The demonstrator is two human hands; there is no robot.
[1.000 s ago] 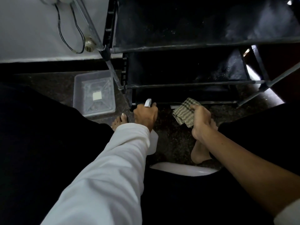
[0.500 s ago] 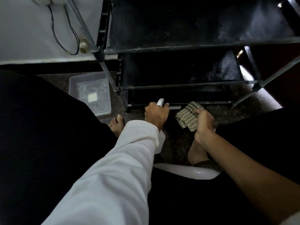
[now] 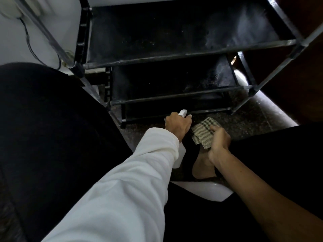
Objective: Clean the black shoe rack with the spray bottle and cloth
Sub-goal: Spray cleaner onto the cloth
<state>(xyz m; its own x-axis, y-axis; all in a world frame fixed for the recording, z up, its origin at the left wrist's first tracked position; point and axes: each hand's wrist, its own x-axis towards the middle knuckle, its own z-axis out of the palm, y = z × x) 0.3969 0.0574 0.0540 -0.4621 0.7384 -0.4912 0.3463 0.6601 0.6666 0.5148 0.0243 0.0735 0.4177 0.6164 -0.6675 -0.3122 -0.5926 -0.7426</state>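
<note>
left hand grip clamped on spray bottle | right hand grip clamped on cloth | hands adjacent

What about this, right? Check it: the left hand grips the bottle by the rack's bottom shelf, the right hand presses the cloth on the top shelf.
One error. The head view shows the right hand holding the cloth low in front of the rack, above the floor beside the bottle, not on the top shelf. The left hand does grip the bottle.
</note>
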